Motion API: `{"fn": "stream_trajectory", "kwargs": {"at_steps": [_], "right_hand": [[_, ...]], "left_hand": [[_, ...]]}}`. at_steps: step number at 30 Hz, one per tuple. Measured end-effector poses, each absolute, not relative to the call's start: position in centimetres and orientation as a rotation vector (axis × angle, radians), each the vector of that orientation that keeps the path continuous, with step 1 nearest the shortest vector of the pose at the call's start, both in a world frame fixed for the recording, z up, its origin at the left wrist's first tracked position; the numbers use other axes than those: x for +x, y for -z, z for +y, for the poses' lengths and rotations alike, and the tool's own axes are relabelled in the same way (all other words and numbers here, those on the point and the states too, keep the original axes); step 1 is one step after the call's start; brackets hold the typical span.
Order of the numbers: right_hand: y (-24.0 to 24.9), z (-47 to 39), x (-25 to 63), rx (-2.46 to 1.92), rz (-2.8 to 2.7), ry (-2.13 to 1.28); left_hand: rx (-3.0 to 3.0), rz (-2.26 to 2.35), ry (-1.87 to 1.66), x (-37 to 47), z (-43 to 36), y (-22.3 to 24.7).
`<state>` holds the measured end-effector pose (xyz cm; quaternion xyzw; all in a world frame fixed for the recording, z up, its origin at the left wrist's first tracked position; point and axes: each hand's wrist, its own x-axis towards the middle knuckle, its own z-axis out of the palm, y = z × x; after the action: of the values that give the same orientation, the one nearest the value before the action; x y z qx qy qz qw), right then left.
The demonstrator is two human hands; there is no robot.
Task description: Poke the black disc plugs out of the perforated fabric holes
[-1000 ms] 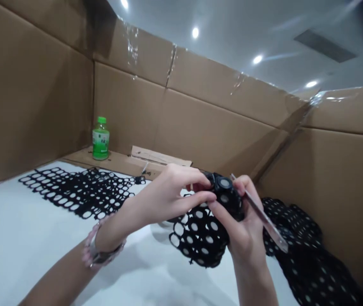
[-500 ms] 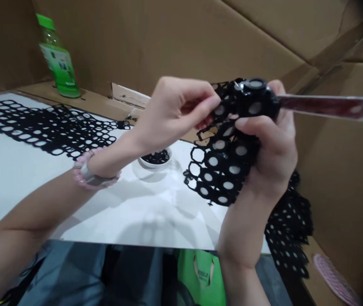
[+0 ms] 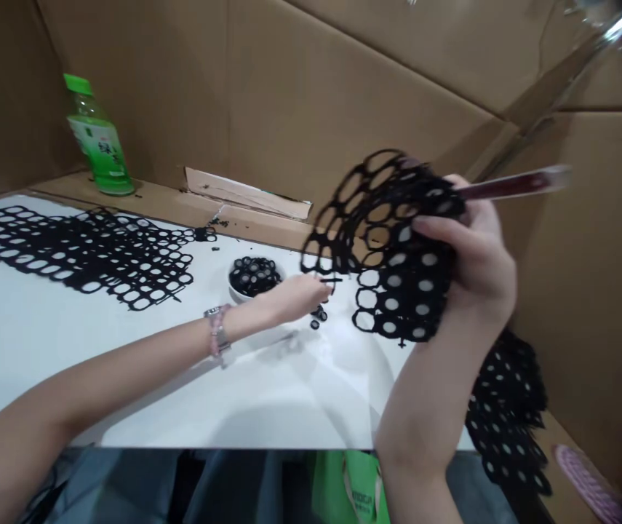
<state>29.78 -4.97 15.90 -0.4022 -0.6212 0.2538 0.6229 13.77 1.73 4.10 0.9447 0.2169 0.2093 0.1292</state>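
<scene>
My right hand (image 3: 479, 255) is raised, its fingers wrapped round a black perforated sheet (image 3: 392, 284). Part of that sheet is bare open rings that curl to the left; other holes hold pale discs. A flat dark red stick (image 3: 518, 185), maybe a handle, juts out to the right from the same hand. Low over the table, my left hand (image 3: 302, 297) has its fingers closed by the hanging edge of the sheet; what they hold is hidden. A few small black rings (image 3: 319, 317) show just below it. Beside its wrist stands a white bowl (image 3: 237, 295) of black rings with pale centres.
Black ring netting (image 3: 86, 251) lies across the left of the white table (image 3: 190, 407). More perforated sheets (image 3: 510, 407) are piled at the right edge. A green bottle (image 3: 100, 149) stands at the back left before cardboard walls (image 3: 300, 87). A green bag (image 3: 351, 487) is below.
My left hand has dropped from the sheet's top to low beside the bowl. The sheet's bare rings now spread out to the left, and small rings appear below my left hand.
</scene>
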Motion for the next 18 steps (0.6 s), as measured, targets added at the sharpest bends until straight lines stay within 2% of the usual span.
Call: {"fn": "stream_trajectory", "kwargs": {"at_steps": [3, 5, 10, 11, 12, 16, 18], "right_hand": [[-15.6, -3.8, 29.2, -0.987, -1.454, -0.695], [-15.6, -3.3, 29.1, -1.041, -1.455, -0.746], [-15.5, -2.8, 28.6, -1.102, -1.481, -0.771], [-15.5, -2.8, 28.3, -1.107, -1.499, -0.76], [-15.5, -2.8, 27.8, -1.105, -1.516, -0.743], [-15.2, -3.1, 25.4, -1.001, -1.515, -0.759], [-15.0, -3.4, 24.4, -0.943, -1.474, -0.813]], "left_hand": [[2.817, 0.66, -0.376, 14.9, 1.7, -1.9], [2.851, 0.659, -0.262, 13.7, 1.4, -2.9], [2.777, 0.372, 0.125, 7.2, -1.5, -11.0], [2.717, 0.273, 0.094, 6.1, -2.0, -12.6], [2.695, 0.204, -0.045, 5.4, -2.4, -13.8], [2.733, 0.526, -1.192, 5.4, -2.1, -15.0], [2.721, 0.651, -1.489, 6.1, -1.4, -14.3]]}}
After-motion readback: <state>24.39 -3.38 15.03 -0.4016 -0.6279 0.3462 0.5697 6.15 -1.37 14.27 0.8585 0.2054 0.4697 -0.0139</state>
